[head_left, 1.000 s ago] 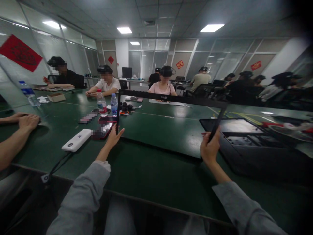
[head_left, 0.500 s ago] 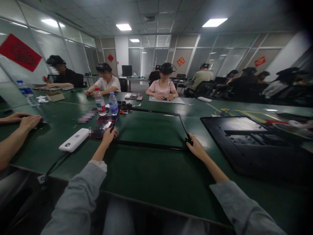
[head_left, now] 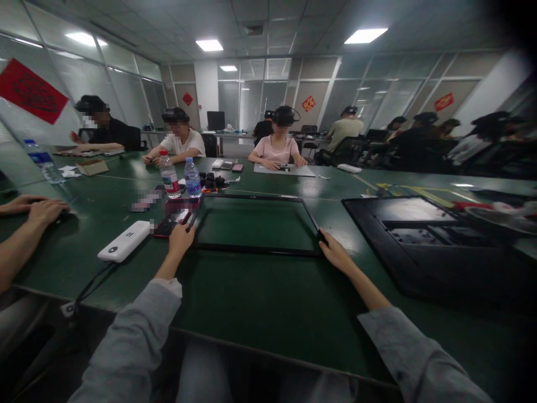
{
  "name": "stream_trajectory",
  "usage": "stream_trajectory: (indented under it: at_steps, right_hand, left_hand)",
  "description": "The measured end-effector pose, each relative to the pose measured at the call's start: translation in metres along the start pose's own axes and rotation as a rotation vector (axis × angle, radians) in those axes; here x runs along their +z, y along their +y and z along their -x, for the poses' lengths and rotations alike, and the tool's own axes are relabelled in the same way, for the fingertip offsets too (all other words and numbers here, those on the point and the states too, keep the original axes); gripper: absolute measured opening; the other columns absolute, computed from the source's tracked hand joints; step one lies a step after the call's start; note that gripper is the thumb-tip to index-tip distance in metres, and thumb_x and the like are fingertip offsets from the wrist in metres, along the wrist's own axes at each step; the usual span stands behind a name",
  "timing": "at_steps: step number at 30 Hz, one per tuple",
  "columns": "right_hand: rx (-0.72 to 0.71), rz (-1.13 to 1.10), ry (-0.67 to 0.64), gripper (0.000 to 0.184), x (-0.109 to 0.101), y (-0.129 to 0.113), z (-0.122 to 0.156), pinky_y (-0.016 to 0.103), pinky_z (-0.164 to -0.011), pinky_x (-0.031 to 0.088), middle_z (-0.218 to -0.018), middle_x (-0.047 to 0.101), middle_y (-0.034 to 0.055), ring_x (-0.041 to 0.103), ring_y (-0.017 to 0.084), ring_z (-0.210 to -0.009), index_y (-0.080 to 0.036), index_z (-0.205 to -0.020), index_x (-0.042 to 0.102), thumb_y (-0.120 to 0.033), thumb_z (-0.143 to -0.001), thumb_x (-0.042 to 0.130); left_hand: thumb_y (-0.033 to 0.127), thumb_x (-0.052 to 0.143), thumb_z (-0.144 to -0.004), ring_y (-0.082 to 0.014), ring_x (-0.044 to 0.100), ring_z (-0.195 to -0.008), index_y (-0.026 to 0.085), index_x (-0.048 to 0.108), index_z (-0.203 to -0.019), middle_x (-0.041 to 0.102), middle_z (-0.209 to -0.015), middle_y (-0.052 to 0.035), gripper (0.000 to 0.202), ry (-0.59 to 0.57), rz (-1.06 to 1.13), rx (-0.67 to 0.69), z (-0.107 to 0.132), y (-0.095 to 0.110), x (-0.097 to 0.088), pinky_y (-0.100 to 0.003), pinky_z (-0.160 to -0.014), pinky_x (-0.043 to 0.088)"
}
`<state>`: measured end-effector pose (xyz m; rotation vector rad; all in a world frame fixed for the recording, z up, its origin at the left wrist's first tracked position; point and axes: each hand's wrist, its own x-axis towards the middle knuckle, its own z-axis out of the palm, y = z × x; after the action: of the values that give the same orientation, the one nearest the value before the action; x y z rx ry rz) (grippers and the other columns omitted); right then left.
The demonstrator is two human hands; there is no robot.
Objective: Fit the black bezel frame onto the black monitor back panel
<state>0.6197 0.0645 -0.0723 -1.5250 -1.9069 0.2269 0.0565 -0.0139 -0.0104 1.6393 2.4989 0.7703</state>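
A thin black rectangular frame (head_left: 255,250) lies flat on the green table (head_left: 260,296) in front of me. My left hand (head_left: 181,239) rests at the frame's near left corner, fingers curled on its edge. At the near right corner, my right hand (head_left: 333,251) grips the frame's edge. Both arms wear grey sleeves. A dark phone in a red case (head_left: 171,223) lies just beyond my left hand.
A black monitor back panel (head_left: 423,235) lies to the right. A white power bank (head_left: 124,241) with a cable, two water bottles (head_left: 180,178) and small dark parts sit to the left. Another person's hands (head_left: 37,208) rest at far left. Several people sit across the table.
The frame, held upright a second ago, has been lowered flat onto the table. Both hands came down with it and stay on its near corners.
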Motion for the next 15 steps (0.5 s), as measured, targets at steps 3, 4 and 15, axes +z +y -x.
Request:
stream_trajectory:
  at_steps: [3, 4, 15]
  right_hand:
    - [0.013, 0.009, -0.009, 0.063, -0.0008, 0.001, 0.0004, 0.054, -0.115, 0.045, -0.146, 0.06, 0.0172, 0.054, 0.033, -0.138, -0.015, -0.152, 0.05, -0.036, -0.093, 0.044]
    - [0.015, 0.011, -0.012, 0.063, -0.0011, 0.0011, 0.0004, 0.053, -0.115, 0.045, -0.146, 0.06, 0.0173, 0.054, 0.033, -0.138, -0.015, -0.152, 0.05, -0.035, -0.093, 0.044]
    - [0.014, -0.015, 0.021, 0.058, -0.0021, -0.0048, -0.0009, 0.053, -0.116, 0.044, -0.14, 0.064, 0.0154, 0.057, 0.032, -0.135, -0.017, -0.144, 0.058, -0.03, -0.088, 0.047]
  left_hand:
    - [0.046, 0.049, -0.098, -0.0356, 0.065, -0.12, 0.014, 0.076, -0.122, 0.068, -0.127, -0.0219, 0.048, 0.02, -0.025, 0.01, 0.0006, -0.0011, 0.0017, -0.042, -0.1, 0.052]
    - [0.046, 0.049, -0.098, -0.0355, 0.065, -0.12, 0.014, 0.075, -0.124, 0.067, -0.128, -0.0218, 0.049, 0.021, -0.032, 0.01, 0.0008, -0.0013, 0.002, -0.042, -0.1, 0.052]
    - [0.041, 0.048, -0.099, -0.0336, 0.068, -0.115, 0.013, 0.072, -0.13, 0.063, -0.126, -0.0202, 0.048, -0.021, -0.111, 0.043, 0.0056, 0.0003, 0.0007, -0.041, -0.099, 0.054]
